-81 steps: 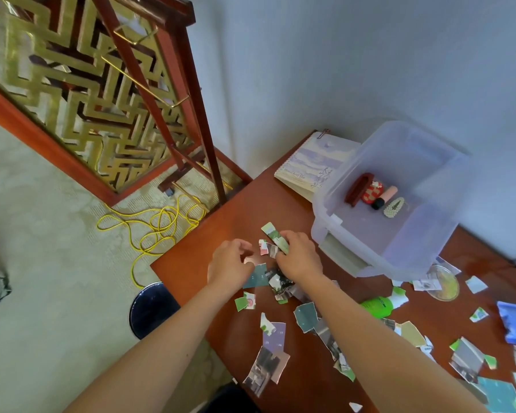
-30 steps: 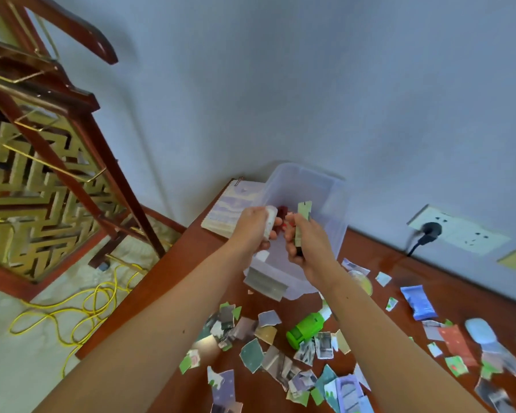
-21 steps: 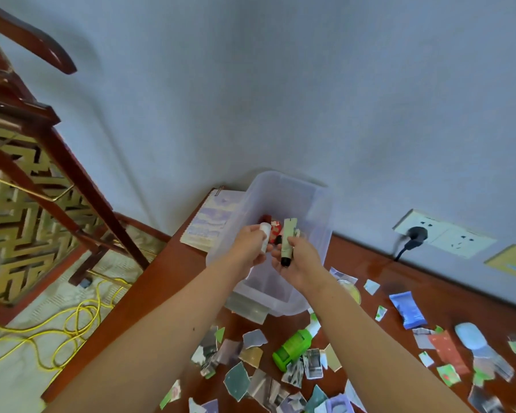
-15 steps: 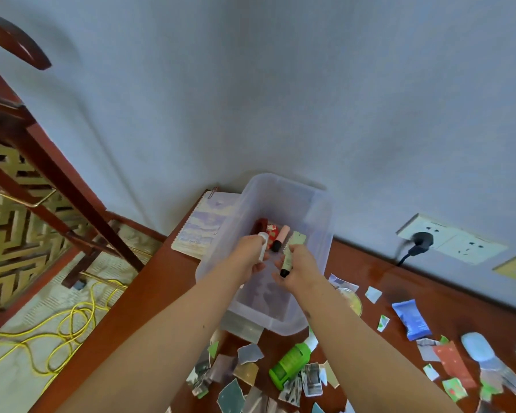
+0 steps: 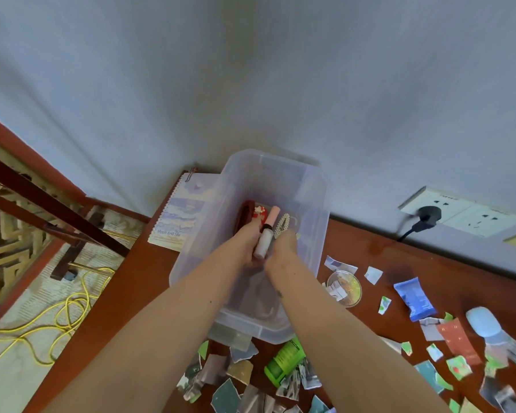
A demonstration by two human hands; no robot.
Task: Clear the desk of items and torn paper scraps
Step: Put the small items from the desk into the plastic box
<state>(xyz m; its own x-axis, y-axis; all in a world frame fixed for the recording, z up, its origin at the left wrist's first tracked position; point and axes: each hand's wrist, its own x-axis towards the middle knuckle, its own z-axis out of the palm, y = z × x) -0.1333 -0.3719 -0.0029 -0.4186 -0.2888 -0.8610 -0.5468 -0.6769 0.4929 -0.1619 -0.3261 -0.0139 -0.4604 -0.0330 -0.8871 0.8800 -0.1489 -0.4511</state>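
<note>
A clear plastic bin (image 5: 316, 234) stands on the brown desk (image 5: 399, 257) against the wall. Both my hands reach down into it side by side. My left hand (image 5: 245, 244) grips a white tube (image 5: 262, 245) that lies between the two hands. My right hand (image 5: 283, 248) has its fingers curled downward, and a pale green sliver of paper scrap (image 5: 298, 235) shows at its far edge. Just beyond my fingers, inside the bin, lie a red comb (image 5: 245, 214), a red clip (image 5: 259, 213), a pink tube (image 5: 273, 214) and a pearl hair clip (image 5: 282, 226). Torn paper scraps (image 5: 239, 380) litter the desk in front of the bin.
A spiral notebook (image 5: 179, 216) lies left of the bin. Near the bin are a green bottle (image 5: 283, 362), a round clear dish (image 5: 344, 289), a blue packet (image 5: 414, 299) and a pale blue oval object (image 5: 483, 324). More scraps (image 5: 459, 353) lie at the right. A yellow cable (image 5: 57, 317) trails on the floor.
Both hands rose from the scrap pile, carrying a white tube and paper, moved over the bin and have now dropped down inside it. My view tilted up toward the wall.
</note>
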